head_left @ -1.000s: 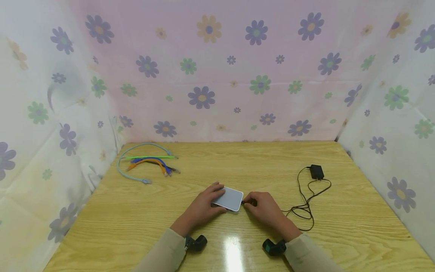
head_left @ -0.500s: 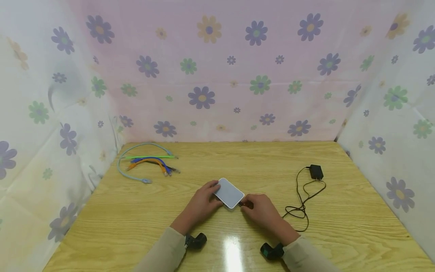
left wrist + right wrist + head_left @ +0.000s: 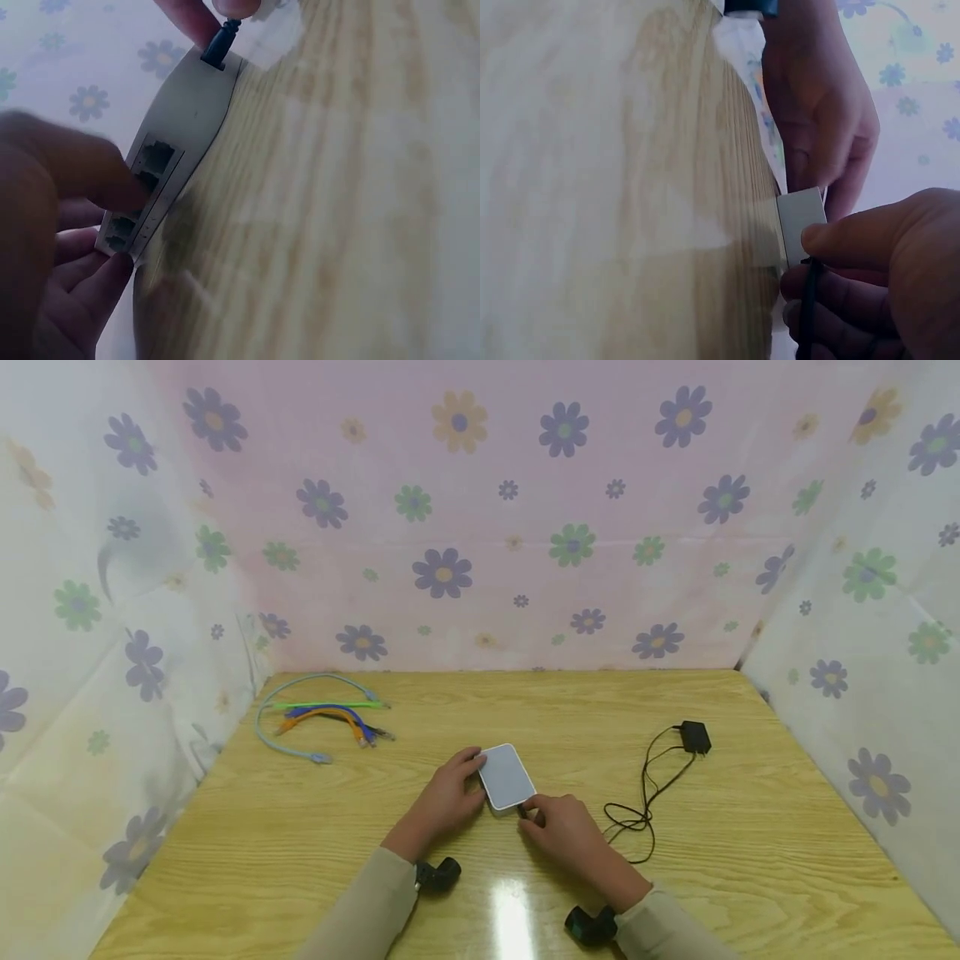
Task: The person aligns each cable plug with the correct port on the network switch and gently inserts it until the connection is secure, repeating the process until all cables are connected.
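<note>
A white network switch (image 3: 507, 777) lies near the middle of the wooden table. My left hand (image 3: 450, 793) grips its left side between thumb and fingers. In the left wrist view, the thumb crosses the row of Ethernet ports (image 3: 159, 155) and covers some of them. At the other end of that side, the black power plug (image 3: 221, 43) meets the switch. My right hand (image 3: 566, 831) pinches this plug, with thumb and fingertips close to the switch corner. Its black cord (image 3: 808, 307) runs down from the fingers in the right wrist view.
A black power adapter (image 3: 694, 737) lies at the right with its thin cord (image 3: 637, 818) in loops. At the back left are several network cables: light blue (image 3: 258, 718), green (image 3: 326, 704), orange (image 3: 330, 712), blue and black. Flowered cloth (image 3: 442, 527) encloses the table.
The switch has turned clockwise in my left hand and shifted slightly away from me. My right hand has moved a little left with the plug, and the cord loops have slid left.
</note>
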Action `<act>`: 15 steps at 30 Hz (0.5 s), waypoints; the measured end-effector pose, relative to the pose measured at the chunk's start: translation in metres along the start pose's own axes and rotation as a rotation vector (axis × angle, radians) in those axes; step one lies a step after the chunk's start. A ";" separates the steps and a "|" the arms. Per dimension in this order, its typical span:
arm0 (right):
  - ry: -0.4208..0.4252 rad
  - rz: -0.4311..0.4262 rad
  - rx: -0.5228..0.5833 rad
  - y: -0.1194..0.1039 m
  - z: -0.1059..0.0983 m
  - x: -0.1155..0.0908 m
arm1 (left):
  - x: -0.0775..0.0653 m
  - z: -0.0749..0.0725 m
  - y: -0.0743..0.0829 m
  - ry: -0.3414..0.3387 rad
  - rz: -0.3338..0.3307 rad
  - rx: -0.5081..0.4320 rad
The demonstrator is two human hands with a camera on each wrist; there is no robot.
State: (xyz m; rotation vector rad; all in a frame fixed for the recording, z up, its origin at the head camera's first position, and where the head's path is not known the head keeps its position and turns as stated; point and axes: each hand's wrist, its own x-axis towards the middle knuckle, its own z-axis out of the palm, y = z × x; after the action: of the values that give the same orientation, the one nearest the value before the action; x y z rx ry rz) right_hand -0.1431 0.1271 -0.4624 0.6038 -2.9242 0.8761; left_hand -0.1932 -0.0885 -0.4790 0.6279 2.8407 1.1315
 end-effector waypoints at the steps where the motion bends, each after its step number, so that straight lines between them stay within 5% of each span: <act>1: -0.003 -0.004 0.000 -0.001 0.001 0.000 | 0.001 -0.001 0.000 -0.011 -0.001 -0.014; 6: -0.015 -0.025 -0.015 -0.003 0.003 0.000 | 0.005 -0.003 0.003 -0.086 -0.014 -0.081; 15: -0.035 -0.049 0.008 -0.004 -0.004 0.001 | 0.013 -0.002 0.002 -0.210 0.000 -0.023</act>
State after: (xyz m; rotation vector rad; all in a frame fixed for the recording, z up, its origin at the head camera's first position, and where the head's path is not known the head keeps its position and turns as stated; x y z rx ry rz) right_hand -0.1433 0.1258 -0.4570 0.6957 -2.9240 0.8806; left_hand -0.2049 -0.0837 -0.4745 0.7004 2.6478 1.0292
